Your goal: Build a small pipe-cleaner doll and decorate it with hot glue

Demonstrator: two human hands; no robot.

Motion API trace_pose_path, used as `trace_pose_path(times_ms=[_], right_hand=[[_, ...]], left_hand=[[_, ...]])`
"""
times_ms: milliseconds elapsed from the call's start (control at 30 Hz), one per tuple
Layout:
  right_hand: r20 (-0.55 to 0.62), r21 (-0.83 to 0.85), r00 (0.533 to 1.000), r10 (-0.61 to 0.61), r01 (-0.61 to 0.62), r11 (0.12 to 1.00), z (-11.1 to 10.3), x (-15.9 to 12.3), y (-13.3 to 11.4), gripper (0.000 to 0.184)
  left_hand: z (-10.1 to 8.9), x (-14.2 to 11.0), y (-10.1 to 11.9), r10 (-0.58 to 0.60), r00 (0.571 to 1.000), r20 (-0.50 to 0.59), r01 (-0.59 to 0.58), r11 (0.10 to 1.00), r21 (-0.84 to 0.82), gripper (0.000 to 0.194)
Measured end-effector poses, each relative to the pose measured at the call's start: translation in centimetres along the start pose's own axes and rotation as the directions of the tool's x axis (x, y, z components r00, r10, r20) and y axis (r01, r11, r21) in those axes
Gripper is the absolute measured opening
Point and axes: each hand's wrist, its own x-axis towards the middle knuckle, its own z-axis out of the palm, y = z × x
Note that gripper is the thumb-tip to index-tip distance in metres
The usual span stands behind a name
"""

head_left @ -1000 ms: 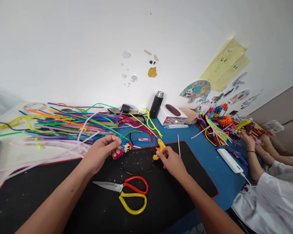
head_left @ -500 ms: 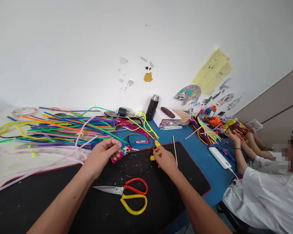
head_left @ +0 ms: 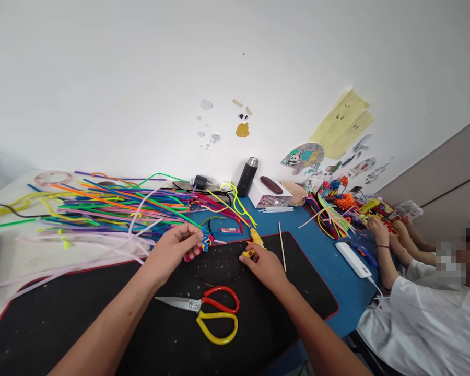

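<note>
Above the black mat (head_left: 258,313), my left hand (head_left: 182,245) pinches a small craft piece (head_left: 207,242) made of blue, pink and yellow pipe cleaners; the fingers cover part of it. My right hand (head_left: 264,261) is closed around a yellow hot glue gun (head_left: 257,237), its nozzle pointing away from me. A gap separates the gun from the craft piece. Nearer to me, scissors (head_left: 203,309) with one red and one yellow handle lie on the mat, blades to the left. A thin wooden stick (head_left: 282,245) rests right of my right hand.
Many coloured pipe cleaners (head_left: 113,203) are heaped at the left. Along the wall stand a black thermos (head_left: 246,178), a white box (head_left: 269,194) and a bowl (head_left: 295,192). A white power strip (head_left: 353,259) lies at right, near a co-worker's arms (head_left: 384,256).
My right hand has turned the glue gun so more of its yellow body shows. The piece in my left hand has turned, with less of its pink part showing. The view has shifted slightly.
</note>
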Motion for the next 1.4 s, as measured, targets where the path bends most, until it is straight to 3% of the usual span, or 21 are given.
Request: trace_pose_path(times_ms=[200, 367, 600, 733, 900, 1067, 1267, 1400], right_hand=[[-0.059, 0.117, 0.998, -0.008, 0.015, 0.993, 0.2, -0.5, 0.9, 0.031], [-0.093, 0.243, 0.994, -0.060, 0.081, 0.967, -0.3, -2.9, 0.7, 0.037], [-0.126, 0.378, 0.938, -0.324, 0.347, 0.858, -1.4, -4.4, -4.1, 0.027], [-0.121, 0.465, 0.907, -0.402, 0.410, 0.785, -0.7, -3.0, -6.3, 0.029], [-0.126, 0.660, 0.904, -0.408, 0.384, 0.646, 0.0, -1.3, -6.8, 0.030], [-0.097, 0.802, 0.949, -0.299, 0.252, 0.541, 1.1, 0.5, -7.5, 0.032], [-0.086, 0.861, 0.950, -0.300, 0.222, 0.458, 2.1, 2.3, -9.8, 0.028], [-0.068, 0.900, 0.944, -0.324, 0.198, 0.388, 2.3, 3.1, -10.5, 0.026]], left_hand=[[-0.1, 0.0, 0.1, -0.017, 1.000, -0.014, 0.016, 0.996, -0.083, 0.039], [0.3, -0.2, -0.3, -0.083, 0.996, 0.010, 0.084, 0.986, -0.145, 0.036], [1.9, -1.0, -1.0, -0.115, 0.963, 0.243, 0.146, 0.983, -0.112, 0.030], [1.9, -1.1, -1.3, -0.089, 0.969, 0.231, 0.113, 0.989, -0.092, 0.029], [1.3, -0.9, -0.7, -0.150, 0.978, 0.148, 0.185, 0.949, -0.256, 0.034], [1.0, -0.8, -0.3, -0.167, 0.977, 0.132, 0.201, 0.927, -0.315, 0.033], [0.3, -0.5, -0.1, -0.102, 0.995, -0.001, 0.095, 0.934, -0.345, 0.034], [0.0, -0.4, 0.2, -0.075, 0.997, -0.023, 0.063, 0.937, -0.344, 0.034]])
